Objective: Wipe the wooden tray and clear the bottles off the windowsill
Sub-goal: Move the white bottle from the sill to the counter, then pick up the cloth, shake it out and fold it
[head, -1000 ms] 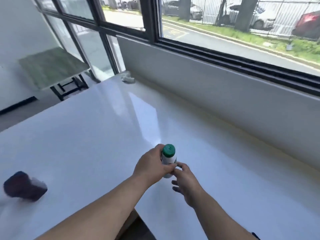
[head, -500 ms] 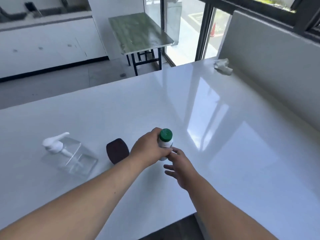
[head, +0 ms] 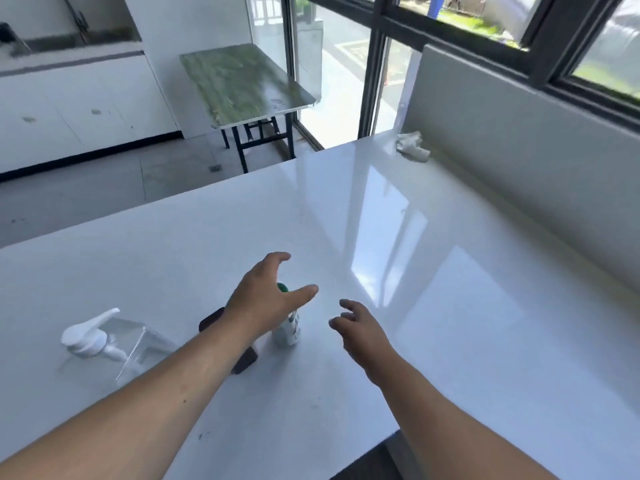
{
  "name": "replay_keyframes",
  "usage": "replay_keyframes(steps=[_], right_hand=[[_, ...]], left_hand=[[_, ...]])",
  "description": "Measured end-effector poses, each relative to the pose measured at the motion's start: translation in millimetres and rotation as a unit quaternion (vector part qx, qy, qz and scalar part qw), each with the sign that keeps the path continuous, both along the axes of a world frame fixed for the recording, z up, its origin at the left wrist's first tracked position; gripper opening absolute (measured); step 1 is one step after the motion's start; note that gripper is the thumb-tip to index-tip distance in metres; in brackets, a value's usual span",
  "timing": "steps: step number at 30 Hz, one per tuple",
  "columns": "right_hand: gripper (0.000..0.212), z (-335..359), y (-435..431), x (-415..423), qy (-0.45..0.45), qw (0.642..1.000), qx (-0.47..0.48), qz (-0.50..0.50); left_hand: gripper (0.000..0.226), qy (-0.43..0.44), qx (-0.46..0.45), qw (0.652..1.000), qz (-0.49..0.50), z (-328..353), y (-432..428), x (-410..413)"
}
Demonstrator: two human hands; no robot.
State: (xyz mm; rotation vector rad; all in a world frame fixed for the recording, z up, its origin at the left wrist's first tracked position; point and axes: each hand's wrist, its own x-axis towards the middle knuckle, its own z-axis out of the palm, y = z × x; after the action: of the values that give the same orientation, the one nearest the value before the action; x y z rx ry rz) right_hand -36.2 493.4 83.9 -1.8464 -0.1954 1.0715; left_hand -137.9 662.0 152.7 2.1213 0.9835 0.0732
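Green-capped bottle (head: 289, 329): it stands upright on the white counter (head: 450, 306), near your edge of it, and your left hand covers most of its cap from above.
Your left hand (head: 265, 299): it is spread wide above the bottle, thumb stretched out to the right and fingers curved forward; nothing is in it. Whether the palm touches the green cap you cannot tell from this angle, but no finger wraps the bottle.
Your right hand (head: 360, 329): it hangs loose and empty just to the right of the bottle, fingers half curled and pointing left, clear of the bottle and of the left hand.
Dark object (head: 225, 337): it lies on the counter under your left wrist, mostly hidden by the forearm, just to the left of the bottle.
Pump dispenser (head: 104, 344): 1 clear, square-bodied bottle with a white pump head lies tipped on its side on the counter, further left, apart from the dark object.
Crumpled white cloth (head: 412, 145): it sits at the far corner of the counter, against the low grey wall below the window, well apart from both hands.
Green-topped table (head: 242, 81): it stands on the floor beyond the counter, beside the glass door.
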Motion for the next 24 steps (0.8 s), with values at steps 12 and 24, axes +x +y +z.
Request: replay_keyframes(steps=[12, 24], right_hand=[[0.049, 92, -388, 67, -0.32, 0.885, -0.29, -0.176], [0.055, -18, -684, -91, -0.093, 0.884, -0.374, -0.264]], left_hand=[[0.063, 0.036, 0.104, 0.894, -0.435, 35, -308, 183], [0.05, 0.152, 0.088, 0.707, -0.685, -78, -654, 131]])
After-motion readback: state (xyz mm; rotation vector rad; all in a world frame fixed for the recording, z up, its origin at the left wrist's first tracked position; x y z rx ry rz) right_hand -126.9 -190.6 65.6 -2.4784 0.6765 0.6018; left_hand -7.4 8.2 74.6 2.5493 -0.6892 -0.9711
